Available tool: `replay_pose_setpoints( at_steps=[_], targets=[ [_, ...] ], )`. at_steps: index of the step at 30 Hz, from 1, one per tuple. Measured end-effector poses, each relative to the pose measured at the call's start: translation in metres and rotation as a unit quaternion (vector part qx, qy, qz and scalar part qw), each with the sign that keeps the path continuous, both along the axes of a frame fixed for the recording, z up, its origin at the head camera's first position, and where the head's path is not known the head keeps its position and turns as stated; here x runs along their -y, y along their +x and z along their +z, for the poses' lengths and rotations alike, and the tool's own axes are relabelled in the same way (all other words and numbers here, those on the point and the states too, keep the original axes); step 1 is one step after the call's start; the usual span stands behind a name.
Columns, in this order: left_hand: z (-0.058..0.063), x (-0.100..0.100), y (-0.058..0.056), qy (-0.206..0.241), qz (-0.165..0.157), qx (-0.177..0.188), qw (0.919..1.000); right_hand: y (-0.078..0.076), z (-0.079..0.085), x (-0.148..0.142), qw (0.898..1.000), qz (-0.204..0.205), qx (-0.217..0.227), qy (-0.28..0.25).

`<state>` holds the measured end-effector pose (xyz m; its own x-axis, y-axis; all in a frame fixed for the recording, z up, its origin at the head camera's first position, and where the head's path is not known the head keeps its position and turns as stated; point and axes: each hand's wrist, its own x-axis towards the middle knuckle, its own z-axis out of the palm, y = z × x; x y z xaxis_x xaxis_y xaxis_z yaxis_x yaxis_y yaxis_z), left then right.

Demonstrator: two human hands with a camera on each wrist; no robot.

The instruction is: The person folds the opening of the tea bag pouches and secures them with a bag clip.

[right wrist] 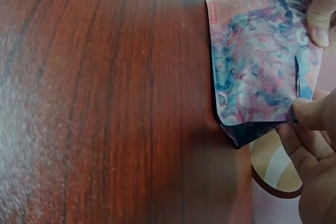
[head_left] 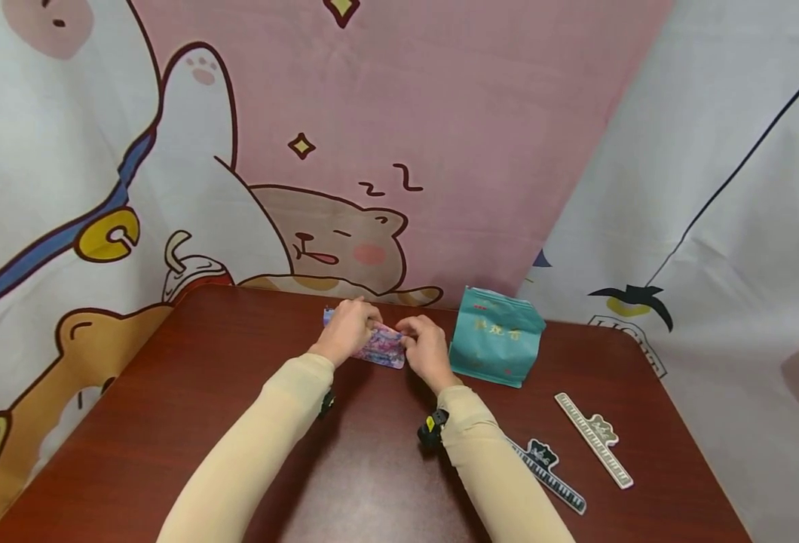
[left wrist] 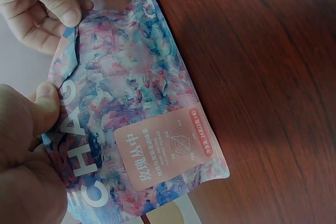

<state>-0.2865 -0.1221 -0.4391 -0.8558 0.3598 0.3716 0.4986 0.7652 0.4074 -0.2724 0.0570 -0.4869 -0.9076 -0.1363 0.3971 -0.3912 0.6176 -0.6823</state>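
Note:
A pink-and-blue marbled tea pouch (head_left: 384,348) with white lettering and a pink label stands out over the far part of the table, between both hands. My left hand (head_left: 350,329) grips it along its top edge at the lettered end, thumb (left wrist: 47,106) on the printed face. At the other end of that edge, my right hand (head_left: 430,351) pinches the corner between thumb (right wrist: 310,114) and fingers. Between the two thumbs, part of the top edge is folded over. The fingers behind the pouch are partly hidden.
Just right of my right hand stands a teal bag (head_left: 497,339). Two piano-key-patterned clips, one dark (head_left: 550,480) and one cream (head_left: 596,441), lie on the table's right side. A printed cloth (head_left: 474,151) hangs behind the reddish-brown table (head_left: 169,407).

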Motion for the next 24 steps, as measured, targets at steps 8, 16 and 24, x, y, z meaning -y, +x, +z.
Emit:
replay_pose_setpoints(
  at_steps=[8,16,24],
  targets=[
    [0.0014,0.0001,-0.0006,0.001,0.005,0.003,1.0000,-0.0011,0.0013,0.0016,0.999,-0.027,0.003,0.017],
    [-0.0010,-0.0013,-0.0021,-0.009,0.012,0.016,0.9998,-0.0011,0.0005,0.0020,0.999,-0.046,0.012,0.013],
    [-0.0032,-0.0011,-0.0004,-0.010,0.013,0.010,0.9998,-0.0019,-0.0016,-0.0022,0.999,-0.030,0.008,0.013]
  ],
)
